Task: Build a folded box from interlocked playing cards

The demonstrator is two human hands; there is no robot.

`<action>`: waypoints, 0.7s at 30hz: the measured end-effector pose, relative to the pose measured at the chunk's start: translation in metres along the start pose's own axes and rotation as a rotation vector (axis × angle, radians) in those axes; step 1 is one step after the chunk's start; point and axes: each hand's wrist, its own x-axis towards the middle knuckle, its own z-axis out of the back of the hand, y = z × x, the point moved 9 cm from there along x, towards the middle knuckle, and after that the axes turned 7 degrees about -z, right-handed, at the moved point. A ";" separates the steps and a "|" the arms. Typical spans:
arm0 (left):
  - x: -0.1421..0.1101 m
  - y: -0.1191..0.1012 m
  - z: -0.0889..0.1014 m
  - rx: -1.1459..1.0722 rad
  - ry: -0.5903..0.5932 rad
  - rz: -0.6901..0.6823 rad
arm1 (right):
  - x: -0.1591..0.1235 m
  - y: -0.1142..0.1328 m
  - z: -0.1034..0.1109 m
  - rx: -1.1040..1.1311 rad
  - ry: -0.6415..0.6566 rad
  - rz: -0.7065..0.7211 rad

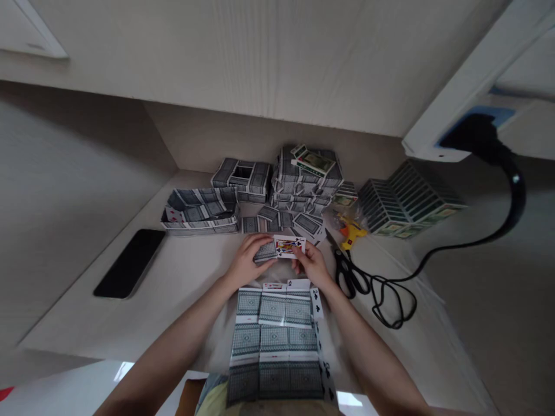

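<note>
My left hand [248,261] is closed around a patterned-back playing card [266,252], or a small stack of them; I cannot tell how many. In my right hand [313,267], thumb and fingers pinch a face-up jack of clubs [286,245]. The jack's left edge meets or overlaps the card in the left hand. Just below both hands lies a panel of joined playing cards [274,338], mostly backs up, with a few face-up cards along its top and right edges. Loose cards [307,223] are scattered beyond the hands.
Card-built boxes [243,182] and an open card tray [199,214] stand at the back. Right of them are stacked card packs [410,199], a yellow glue gun [353,231], black scissors [347,271] and a looped cable [396,283]. A phone [130,263] lies left.
</note>
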 end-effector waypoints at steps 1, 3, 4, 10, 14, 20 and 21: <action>0.000 0.001 0.000 0.010 0.002 -0.001 | 0.001 -0.001 0.000 -0.007 0.010 -0.007; 0.000 0.002 0.000 0.029 0.008 -0.004 | 0.002 -0.003 0.000 -0.018 0.022 -0.016; 0.000 0.003 0.000 0.032 0.013 -0.005 | 0.002 -0.004 0.000 -0.022 0.028 -0.017; -0.002 0.003 -0.006 -0.013 0.062 0.014 | 0.005 -0.001 0.000 0.008 0.088 -0.032; -0.003 -0.002 -0.004 -0.016 0.052 -0.003 | 0.006 0.001 0.000 0.008 0.128 -0.050; -0.002 -0.005 -0.003 -0.008 0.069 -0.008 | 0.005 -0.001 0.000 -0.045 0.190 -0.059; -0.002 -0.005 -0.003 -0.012 0.073 -0.008 | 0.005 -0.002 -0.001 -0.050 0.200 -0.056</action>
